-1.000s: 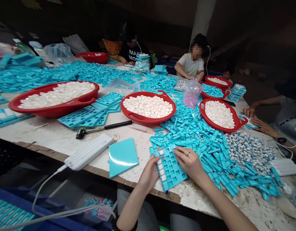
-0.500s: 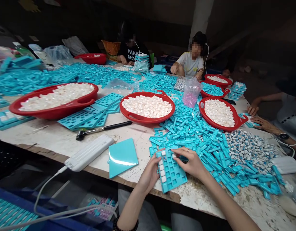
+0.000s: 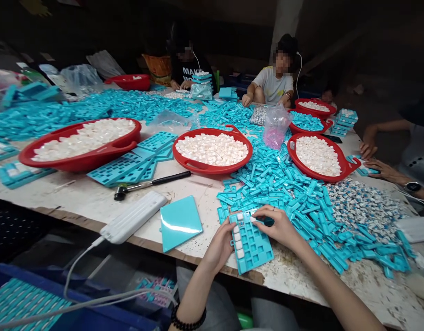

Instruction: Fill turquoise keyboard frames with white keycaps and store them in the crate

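My left hand (image 3: 219, 241) is closed around the left edge of a turquoise plate with square openings (image 3: 255, 261), tilted over the table's front edge. White square keycaps (image 3: 238, 244) fill most of its left column, and another sits near the top. At the plate's upper right, my right hand (image 3: 279, 225) pinches a white keycap (image 3: 252, 219) between thumb and fingers, against the plate. Whether that keycap is seated cannot be made out. A flat turquoise square panel (image 3: 180, 223) lies on the table left of my hands.
Red basins of white keycaps (image 3: 212, 149) stand beyond my hands. Turquoise strips (image 3: 301, 216) are heaped at right, beside small white-and-blue switches (image 3: 363, 207). A black-handled hammer (image 3: 153, 183) and a white power strip (image 3: 134, 218) lie left. Co-workers (image 3: 272, 85) sit around the table.
The view has shifted slightly, so everything sits a little to the right. My right hand still pinches the keycap at the plate's upper right; my left grip is unchanged.
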### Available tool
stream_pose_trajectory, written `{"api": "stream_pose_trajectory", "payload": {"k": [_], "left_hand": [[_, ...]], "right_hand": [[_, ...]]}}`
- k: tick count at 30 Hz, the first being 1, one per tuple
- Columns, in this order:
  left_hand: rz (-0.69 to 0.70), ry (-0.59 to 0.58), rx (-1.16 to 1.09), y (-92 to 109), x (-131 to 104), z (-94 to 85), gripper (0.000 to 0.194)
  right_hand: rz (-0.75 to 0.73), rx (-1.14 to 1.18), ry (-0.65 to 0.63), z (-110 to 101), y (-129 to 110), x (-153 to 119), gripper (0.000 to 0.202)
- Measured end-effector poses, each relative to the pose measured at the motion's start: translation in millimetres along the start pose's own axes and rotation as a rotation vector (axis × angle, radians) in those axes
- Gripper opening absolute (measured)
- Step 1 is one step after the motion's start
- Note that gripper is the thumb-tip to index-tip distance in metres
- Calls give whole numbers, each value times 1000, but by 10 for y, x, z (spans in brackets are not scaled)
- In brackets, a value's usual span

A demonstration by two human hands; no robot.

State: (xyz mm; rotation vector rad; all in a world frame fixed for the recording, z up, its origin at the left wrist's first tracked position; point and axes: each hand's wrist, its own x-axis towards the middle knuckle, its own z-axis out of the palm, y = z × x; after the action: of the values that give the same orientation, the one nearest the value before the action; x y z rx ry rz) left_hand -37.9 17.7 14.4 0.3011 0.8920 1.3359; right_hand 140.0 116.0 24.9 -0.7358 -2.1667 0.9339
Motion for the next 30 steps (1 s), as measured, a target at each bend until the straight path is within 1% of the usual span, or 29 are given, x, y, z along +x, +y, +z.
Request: {"api": "stream_pose_trajectory", "payload": {"k": [4, 8, 11, 16, 21, 23, 30], "left_hand": [[11, 35, 7, -19, -1, 9, 57], [37, 67, 35, -41, -14, 4, 58], [37, 75, 47, -51, -14, -5, 59], [5, 87, 93, -64, 2, -35, 52], [-25, 129, 102, -68, 2, -50, 43], [-30, 129, 99, -64, -3, -46, 41], [2, 66, 134, -56, -13, -31, 54]], "right_hand": [[-38, 19, 41, 28, -89, -19, 8], [-103, 25, 62, 134, -206, -61, 13], [-160, -6, 69, 209, -241, -81, 14], [-147, 22, 118, 240, -219, -90, 15], [-177, -30, 109, 252, -197, -104, 15], [-177, -50, 101, 266, -182, -109, 15], [-194, -77, 98, 295, -129, -107, 18]]}}
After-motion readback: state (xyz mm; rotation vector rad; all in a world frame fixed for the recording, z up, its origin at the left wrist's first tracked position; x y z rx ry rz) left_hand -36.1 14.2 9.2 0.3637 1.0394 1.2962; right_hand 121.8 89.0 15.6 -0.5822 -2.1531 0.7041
